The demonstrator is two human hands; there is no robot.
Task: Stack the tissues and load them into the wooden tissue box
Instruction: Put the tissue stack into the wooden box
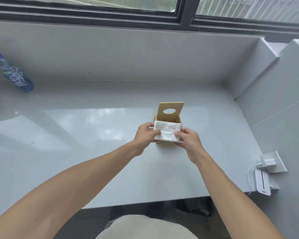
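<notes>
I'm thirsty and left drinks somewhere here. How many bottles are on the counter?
1. A blue-labelled plastic bottle stands at the far left of the counter, near the back wall. More could sit beyond the left edge of the view.

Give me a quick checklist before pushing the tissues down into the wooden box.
1. Lid swung up, opening clear: ok.
2. Tissue stack held at both ends, left hand and right hand: ok.
3. Stack lined up over the wooden box: ok, though tilted toward the camera.
4. Stack edges even: cannot tell.
5. Box interior empty: cannot tell, stack hides most of it.
6. Bottle away from the work area: ok.
</notes>
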